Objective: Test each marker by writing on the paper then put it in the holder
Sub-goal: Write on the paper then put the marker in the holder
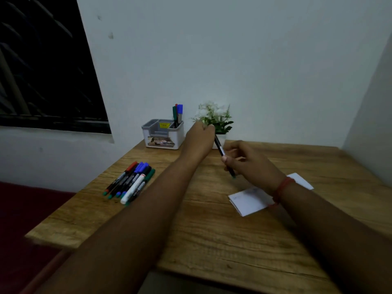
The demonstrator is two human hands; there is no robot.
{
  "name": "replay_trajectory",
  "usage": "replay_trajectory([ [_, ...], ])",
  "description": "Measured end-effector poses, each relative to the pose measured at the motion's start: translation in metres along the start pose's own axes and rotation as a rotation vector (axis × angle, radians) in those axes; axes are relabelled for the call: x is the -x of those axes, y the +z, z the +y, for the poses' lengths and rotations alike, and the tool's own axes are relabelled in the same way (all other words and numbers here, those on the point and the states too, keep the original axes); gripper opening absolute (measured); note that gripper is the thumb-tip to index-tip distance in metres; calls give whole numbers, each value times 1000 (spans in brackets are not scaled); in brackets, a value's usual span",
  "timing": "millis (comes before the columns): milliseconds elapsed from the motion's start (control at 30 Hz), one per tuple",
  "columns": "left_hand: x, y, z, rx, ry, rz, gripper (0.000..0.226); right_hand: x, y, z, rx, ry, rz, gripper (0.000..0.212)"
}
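Two hands work above the wood-grain brown tabletop (pixel 222 240), and the step in hand appears to be uncapping or recapping a marker. Pull or push the cap straight along the barrel axis, keep the barrel hand steady, and keep the tip clear of skin and wood.

Ordered by size:

1. White rectangular plastic holder (pixel 163 134), with grey inner compartments. It stands beyond and to the left of the left fingers, against the wall. Several markers already stand upright in its right rear compartment.
2. White folded paper sheet (pixel 250 200). It lies on the tabletop below and behind the right fingers, partly hidden by the right wrist. Faint marks show on it.
3. Loose group of capped markers (pixel 131 181) with red, blue, black and green caps. It lies flat, well apart to the left of both hands.
4. Slim black marker in hand (pixel 220 149). The right hand (pixel 248 164) curls its fingers around the lower barrel; a green end projects below them. The left hand (pixel 200 139) closes its fingers over the upper end. Whether a cap sits inside that grip cannot be determined.
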State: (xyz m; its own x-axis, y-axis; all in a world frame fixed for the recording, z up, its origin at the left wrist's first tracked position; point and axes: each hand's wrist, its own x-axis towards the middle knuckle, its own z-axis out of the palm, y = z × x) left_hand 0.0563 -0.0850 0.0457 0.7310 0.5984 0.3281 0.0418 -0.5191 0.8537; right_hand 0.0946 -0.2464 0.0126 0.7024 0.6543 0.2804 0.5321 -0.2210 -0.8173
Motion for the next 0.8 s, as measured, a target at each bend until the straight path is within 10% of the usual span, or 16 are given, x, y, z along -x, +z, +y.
replay_trajectory([
  [200, 27, 23, -18, 583, -288, -164, 19, -6, -43, 10, -506, 146, 187, 10],
  [367, 37, 24, -25, 407, -78, -403, 13, -14, -54, 22, -904, 229, 316, 11],
  [800, 44, 34, -32, 29, 204, -419, 13, -11, -28, 28, -588, 207, 98, 13],
])
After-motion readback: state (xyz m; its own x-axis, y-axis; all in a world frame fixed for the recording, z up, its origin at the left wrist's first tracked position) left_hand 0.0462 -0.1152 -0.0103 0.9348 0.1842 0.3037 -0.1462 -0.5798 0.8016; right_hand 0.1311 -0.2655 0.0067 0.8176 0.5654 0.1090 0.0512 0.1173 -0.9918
